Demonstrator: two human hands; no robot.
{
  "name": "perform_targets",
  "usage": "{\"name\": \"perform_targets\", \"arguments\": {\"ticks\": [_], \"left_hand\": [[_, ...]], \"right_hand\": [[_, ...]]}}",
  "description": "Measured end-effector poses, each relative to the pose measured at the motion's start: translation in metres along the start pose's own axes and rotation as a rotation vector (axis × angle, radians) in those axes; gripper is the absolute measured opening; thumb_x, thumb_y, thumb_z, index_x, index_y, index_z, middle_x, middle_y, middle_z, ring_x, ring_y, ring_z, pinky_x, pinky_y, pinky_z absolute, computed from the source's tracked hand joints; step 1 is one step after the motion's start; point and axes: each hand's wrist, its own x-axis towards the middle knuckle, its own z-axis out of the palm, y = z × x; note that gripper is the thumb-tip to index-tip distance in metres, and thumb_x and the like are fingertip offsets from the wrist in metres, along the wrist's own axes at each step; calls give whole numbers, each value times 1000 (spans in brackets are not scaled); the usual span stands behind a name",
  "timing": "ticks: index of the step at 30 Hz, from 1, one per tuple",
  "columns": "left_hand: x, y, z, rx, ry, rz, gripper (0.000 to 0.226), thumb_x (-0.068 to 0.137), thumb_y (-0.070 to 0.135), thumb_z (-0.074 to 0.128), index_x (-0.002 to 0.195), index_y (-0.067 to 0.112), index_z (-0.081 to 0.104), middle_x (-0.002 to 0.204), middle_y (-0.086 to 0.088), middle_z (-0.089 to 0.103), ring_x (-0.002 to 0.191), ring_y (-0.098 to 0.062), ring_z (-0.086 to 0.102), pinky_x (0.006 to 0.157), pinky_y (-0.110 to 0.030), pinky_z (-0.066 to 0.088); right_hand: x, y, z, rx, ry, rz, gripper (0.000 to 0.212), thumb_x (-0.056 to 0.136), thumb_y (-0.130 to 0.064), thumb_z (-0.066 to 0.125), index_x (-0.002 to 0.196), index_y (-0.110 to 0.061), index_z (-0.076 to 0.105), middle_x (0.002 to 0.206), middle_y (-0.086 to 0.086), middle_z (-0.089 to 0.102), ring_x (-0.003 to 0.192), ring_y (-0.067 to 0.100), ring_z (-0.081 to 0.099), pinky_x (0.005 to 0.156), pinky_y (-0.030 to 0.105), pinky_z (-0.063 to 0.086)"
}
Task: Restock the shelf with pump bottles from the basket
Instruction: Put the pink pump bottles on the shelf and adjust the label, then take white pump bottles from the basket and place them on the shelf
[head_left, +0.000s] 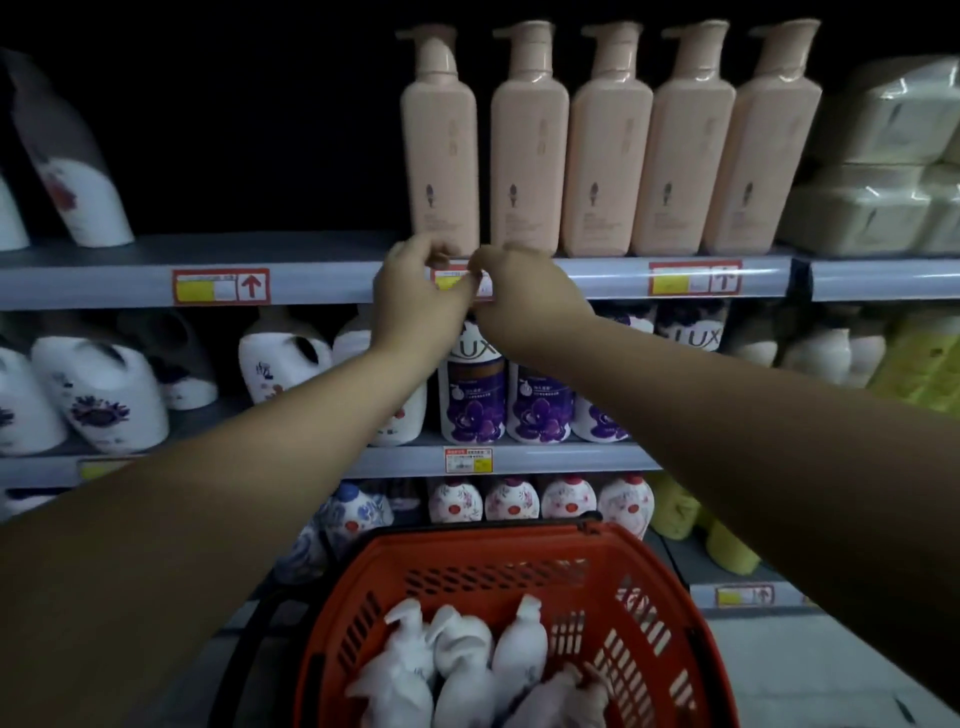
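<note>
Several pink pump bottles stand in a row on the top shelf, with dark free shelf to their left. Below me, a red plastic basket holds several white pump bottles lying together. Both of my arms reach up to the top shelf's front rail. My left hand and my right hand meet at a red and yellow price tag on the rail, just under the leftmost pink bottle. The fingertips of both hands pinch the tag. Neither hand holds a bottle.
The middle shelf carries purple-label LUX bottles and white jugs. White floral bottles fill the lower shelf behind the basket. Wrapped packs sit at the top right, and a tilted white bottle at the top left.
</note>
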Motion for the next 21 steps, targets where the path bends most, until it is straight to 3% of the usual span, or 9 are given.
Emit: {"name": "perform_targets", "arguments": {"ticks": [3, 6, 11, 15, 21], "left_hand": [[-24, -7, -3, 144, -134, 29, 12, 82, 33, 69, 89, 24, 64, 92, 2, 65, 73, -6, 54, 67, -22, 43], [-46, -13, -7, 260, -340, -20, 18, 87, 40, 65, 92, 22, 64, 89, -2, 63, 78, -16, 57, 66, -29, 45], [-88, -17, -12, 421, -636, -101, 23, 90, 38, 63, 106, 22, 61, 95, -3, 62, 80, -21, 59, 66, -35, 46], [-121, -28, -6, 444, -746, -168, 24, 88, 38, 65, 104, 21, 62, 91, -5, 65, 80, -25, 63, 71, -41, 51], [-163, -52, 12, 458, -838, -250, 20, 85, 35, 68, 97, 20, 65, 91, -1, 66, 84, -19, 62, 69, -29, 47]], "right_hand": [[-21, 11, 8, 22, -41, 24, 25, 84, -15, 54, 108, -14, 62, 107, 9, 55, 94, 29, 58, 79, 41, 52], [-43, 24, 14, -20, -136, 35, 27, 86, -17, 56, 112, -13, 64, 110, 9, 59, 98, 27, 58, 77, 35, 51], [-80, 39, 29, 37, -292, 104, 24, 87, -16, 55, 108, -12, 66, 101, 7, 65, 85, 26, 61, 69, 34, 53], [-107, 46, 46, 55, -387, 140, 21, 87, -20, 59, 104, -13, 68, 100, 6, 66, 90, 26, 62, 76, 39, 56], [-137, 60, 75, 53, -501, 229, 20, 85, -22, 62, 94, -7, 73, 93, 12, 70, 89, 29, 63, 75, 36, 54]]}}
